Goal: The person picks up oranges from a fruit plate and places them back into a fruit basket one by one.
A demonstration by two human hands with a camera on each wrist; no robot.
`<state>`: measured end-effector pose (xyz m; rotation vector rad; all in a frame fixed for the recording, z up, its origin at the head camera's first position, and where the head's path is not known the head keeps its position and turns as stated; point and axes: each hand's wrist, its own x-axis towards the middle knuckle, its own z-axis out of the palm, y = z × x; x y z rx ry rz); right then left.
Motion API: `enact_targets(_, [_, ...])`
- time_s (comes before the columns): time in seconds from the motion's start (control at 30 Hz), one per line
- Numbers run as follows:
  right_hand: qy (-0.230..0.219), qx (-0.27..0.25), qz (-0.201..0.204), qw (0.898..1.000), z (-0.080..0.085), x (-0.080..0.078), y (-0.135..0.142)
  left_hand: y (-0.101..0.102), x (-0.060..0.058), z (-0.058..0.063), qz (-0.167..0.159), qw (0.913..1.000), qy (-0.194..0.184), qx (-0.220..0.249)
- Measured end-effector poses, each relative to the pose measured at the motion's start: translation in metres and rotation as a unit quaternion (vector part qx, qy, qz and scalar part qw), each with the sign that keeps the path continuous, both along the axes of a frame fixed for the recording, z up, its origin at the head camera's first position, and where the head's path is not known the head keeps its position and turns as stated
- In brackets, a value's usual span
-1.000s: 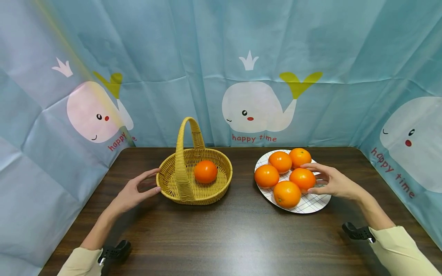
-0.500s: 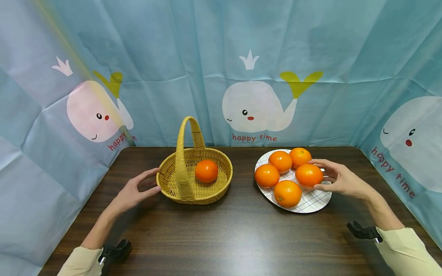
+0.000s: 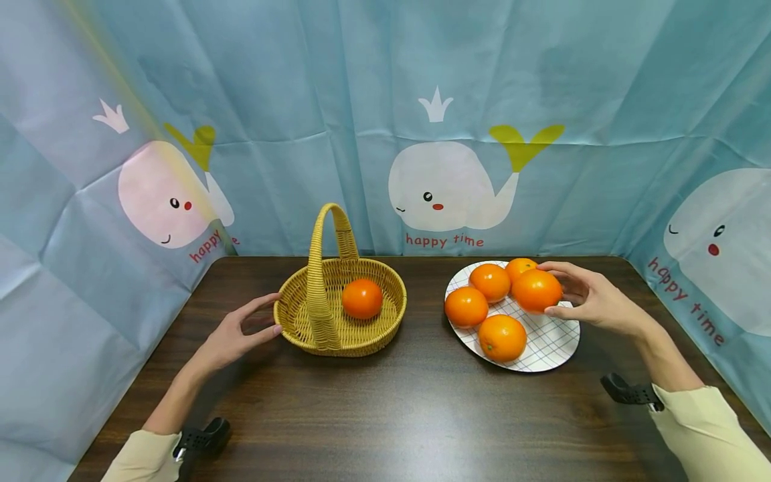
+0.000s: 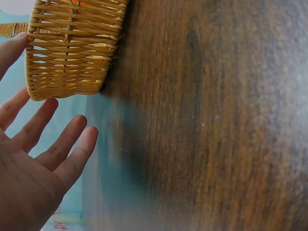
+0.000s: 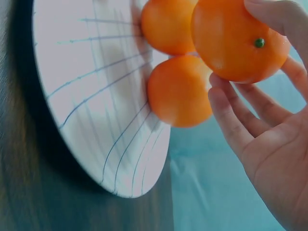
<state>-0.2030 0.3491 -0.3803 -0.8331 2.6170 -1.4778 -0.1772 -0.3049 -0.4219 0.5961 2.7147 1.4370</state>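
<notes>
In the head view, a yellow wicker basket (image 3: 361, 345) with an arched handle stands left of centre, one orange (image 3: 362, 298) inside it. My left hand (image 3: 231, 340) touches the basket's left rim with its thumb and fingertips; the left wrist view shows its fingers fairly straight and spread. My right hand (image 3: 605, 304) pinches an orange (image 3: 537, 291) between thumb and fingers. The right wrist view has this orange raised above the white plate (image 5: 86, 115), its green stem spot showing. Several other oranges lie on the plate, and the held one partly hides the rearmost orange (image 3: 519, 268).
The dark wooden table (image 3: 373, 415) carries the basket on the left and the plate on the right, with a gap between them. A blue curtain (image 3: 271, 134) with printed whales hangs along the back and sides. Each wrist wears a black strap.
My right hand first drew the orange to the right among the others, then raised it off the plate. The left hand and the basket have stayed in place.
</notes>
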Motion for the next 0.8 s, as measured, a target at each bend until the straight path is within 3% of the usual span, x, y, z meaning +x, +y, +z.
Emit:
enact_targets(0.43, [0.010,-0.011,0.010,1.000,0.011,-0.013,-0.023,-0.001,0.000,-0.002,0.002,1.0000,-0.006,0.000])
enact_targets(0.8, [-0.016,-0.042,0.048,0.998,0.019,-0.023,-0.051,-0.002,-0.001,-0.002,0.005,0.9999,-0.013,-0.004])
